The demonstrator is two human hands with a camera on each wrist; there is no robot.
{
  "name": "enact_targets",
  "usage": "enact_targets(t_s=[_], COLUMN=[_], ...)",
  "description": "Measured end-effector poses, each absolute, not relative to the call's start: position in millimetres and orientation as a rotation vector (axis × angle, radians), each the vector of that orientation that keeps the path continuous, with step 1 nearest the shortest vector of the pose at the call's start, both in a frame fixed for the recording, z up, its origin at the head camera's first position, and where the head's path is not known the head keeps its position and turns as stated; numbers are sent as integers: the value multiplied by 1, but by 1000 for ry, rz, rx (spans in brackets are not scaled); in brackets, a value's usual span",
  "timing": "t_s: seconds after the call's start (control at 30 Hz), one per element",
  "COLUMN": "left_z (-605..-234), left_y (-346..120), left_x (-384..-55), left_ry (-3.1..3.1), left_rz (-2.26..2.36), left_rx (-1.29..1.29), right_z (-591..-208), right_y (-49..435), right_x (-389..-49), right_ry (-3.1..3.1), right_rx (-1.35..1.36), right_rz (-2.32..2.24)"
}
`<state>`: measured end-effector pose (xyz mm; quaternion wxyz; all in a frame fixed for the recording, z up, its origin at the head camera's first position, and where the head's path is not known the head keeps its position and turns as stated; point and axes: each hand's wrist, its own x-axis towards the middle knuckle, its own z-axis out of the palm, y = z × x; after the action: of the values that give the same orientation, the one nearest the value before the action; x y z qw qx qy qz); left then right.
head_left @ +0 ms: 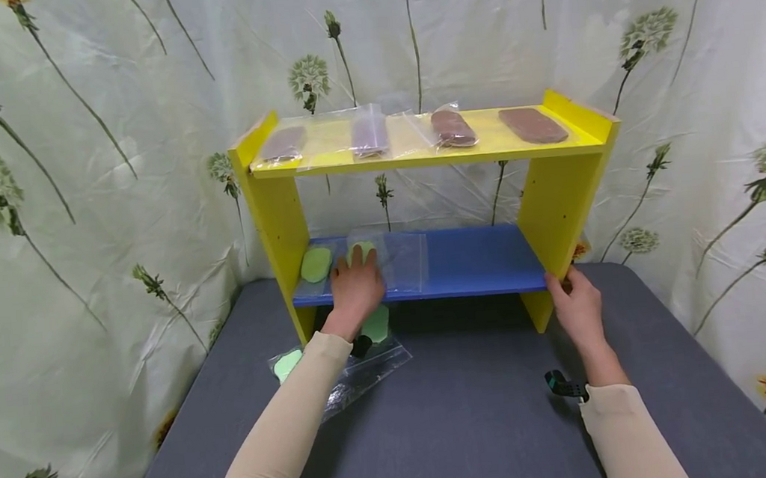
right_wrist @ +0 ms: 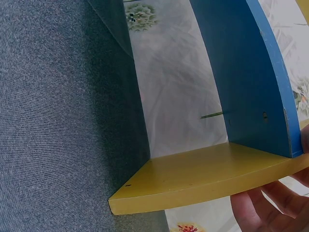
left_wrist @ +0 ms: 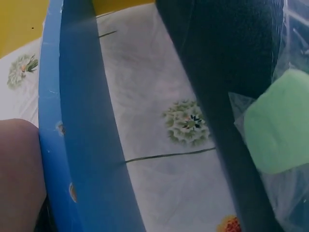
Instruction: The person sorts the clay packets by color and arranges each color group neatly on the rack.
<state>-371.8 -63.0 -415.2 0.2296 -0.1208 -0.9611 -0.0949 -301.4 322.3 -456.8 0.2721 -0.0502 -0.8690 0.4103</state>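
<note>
On the blue shelf [head_left: 472, 258], my left hand [head_left: 357, 284] rests with its fingers extended over a flat green piece [head_left: 360, 250] in a clear zip bag. Another bagged green piece [head_left: 316, 264] lies just left of it. My right hand [head_left: 579, 306] holds the front edge of the yellow side panel [head_left: 560, 214], thumb in front and fingers on the outer side; the right wrist view shows those fingers [right_wrist: 248, 210] against the panel. In the left wrist view only part of the left hand [left_wrist: 19, 174] shows beside the blue shelf edge.
The yellow top shelf [head_left: 404, 164] bears several bagged purple and brown slabs [head_left: 453, 128]. Under and before the unit, bagged green pieces [head_left: 376, 323] lie on the dark table [head_left: 464, 413], partly hidden by the left arm. A flower-print curtain [head_left: 115, 177] hangs behind.
</note>
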Motion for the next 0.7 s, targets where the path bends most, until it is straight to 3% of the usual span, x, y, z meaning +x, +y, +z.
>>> enact_targets(t_s=[0.7], left_z=[-416], left_y=[-71], left_x=[-367], left_ry=[-2698], left_rz=[-499], left_rx=[-380], right_z=[-455], right_y=[322], right_x=[-298], right_ry=[-2334], right_rx=[-138], right_rz=[1113])
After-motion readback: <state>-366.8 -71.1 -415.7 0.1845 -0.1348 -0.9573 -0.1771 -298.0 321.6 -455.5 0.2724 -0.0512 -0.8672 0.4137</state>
